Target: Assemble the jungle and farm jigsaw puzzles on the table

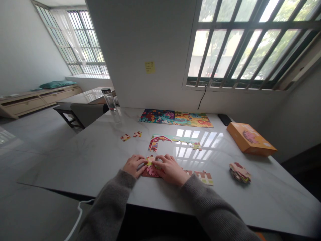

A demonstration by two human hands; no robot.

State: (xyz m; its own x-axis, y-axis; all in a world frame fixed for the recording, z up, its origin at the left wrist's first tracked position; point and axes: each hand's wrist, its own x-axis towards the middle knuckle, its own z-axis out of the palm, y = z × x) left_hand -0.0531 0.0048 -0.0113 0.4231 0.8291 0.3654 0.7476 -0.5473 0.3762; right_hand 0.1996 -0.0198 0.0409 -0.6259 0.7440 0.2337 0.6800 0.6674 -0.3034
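Bracketing the yellow puzzle piece [150,161] at the frame's lower centre, left hand [134,164] and right hand [171,169] both touch it, gripping or merely pressing, can't tell; barn section [162,137] lies just above!

There are two hands [135,165] [173,169], two stray puzzle pieces [125,137] [137,134] and one pile of pieces [240,172]. One orange box [250,137], one bottle [109,99] and one yellow note [150,67] show.

PLACE: home room | barred window [230,26] | sheer curtain [69,31] | drawer bench [48,98] | teal cushion [57,84]
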